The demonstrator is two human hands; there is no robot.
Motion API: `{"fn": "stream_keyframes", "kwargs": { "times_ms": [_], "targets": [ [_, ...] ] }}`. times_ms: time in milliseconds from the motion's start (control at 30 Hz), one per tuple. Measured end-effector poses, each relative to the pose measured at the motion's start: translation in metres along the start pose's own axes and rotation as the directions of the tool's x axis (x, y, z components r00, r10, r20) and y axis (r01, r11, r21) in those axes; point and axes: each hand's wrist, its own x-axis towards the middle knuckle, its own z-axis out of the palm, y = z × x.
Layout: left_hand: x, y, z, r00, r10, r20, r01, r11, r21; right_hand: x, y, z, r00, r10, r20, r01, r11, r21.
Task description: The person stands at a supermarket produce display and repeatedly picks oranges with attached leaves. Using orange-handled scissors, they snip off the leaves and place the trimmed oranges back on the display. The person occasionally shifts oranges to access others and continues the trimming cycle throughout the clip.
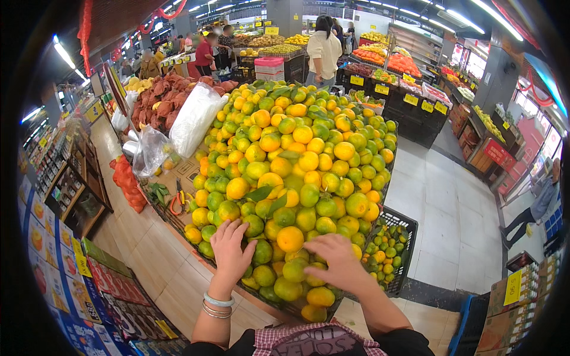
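Observation:
A large heap of green and orange mandarins (290, 239) rises before me, some with leaves attached. My left hand (232, 247) lies against the near left side of the heap, fingers spread, fingertips at a green mandarin (254, 225) and thumb beside another green one (262, 252). On the near right, my right hand (335, 259) hovers over or just touches the fruit, slightly blurred, with its fingers apart and nothing visible between them. Orange-handled pruning shears (179, 201) lie on cardboard (187, 171) left of the heap, next to loose green leaves (158, 194).
A white plastic bag roll (196, 119) and a clear bag with fruit (151, 153) stand at the left. A black crate (404, 249) of small mandarins adjoins the right side. A red net sack (128, 182) sits by the left edge. Boxed goods (507, 302) stand lower right. A person (324, 51) stands beyond the heap.

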Motion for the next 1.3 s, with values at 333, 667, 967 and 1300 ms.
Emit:
{"fn": "stream_keyframes", "kwargs": {
  "times_ms": [333, 667, 967, 1300],
  "targets": [
    [-0.003, -0.014, 0.015, 0.992, -0.126, -0.003, 0.125, 0.986, -0.108, -0.044, 0.015, -0.031, 0.916, 0.376, 0.137, -0.352, 0.920, -0.172],
    [-0.018, -0.036, 0.014, 0.955, -0.297, 0.013, 0.286, 0.905, -0.314, -0.025, 0.016, -0.014, 0.970, 0.244, -0.025, -0.239, 0.964, 0.118],
    [-0.023, -0.025, 0.009, 0.960, -0.279, -0.002, 0.242, 0.837, -0.491, 0.020, 0.046, 0.011, 0.864, 0.473, -0.172, -0.440, 0.876, 0.199],
    [-0.011, -0.004, 0.009, 0.999, -0.044, 0.008, 0.044, 0.916, -0.399, 0.035, 0.065, 0.026, 0.833, 0.481, -0.274, -0.502, 0.865, -0.004]
  ]
}}
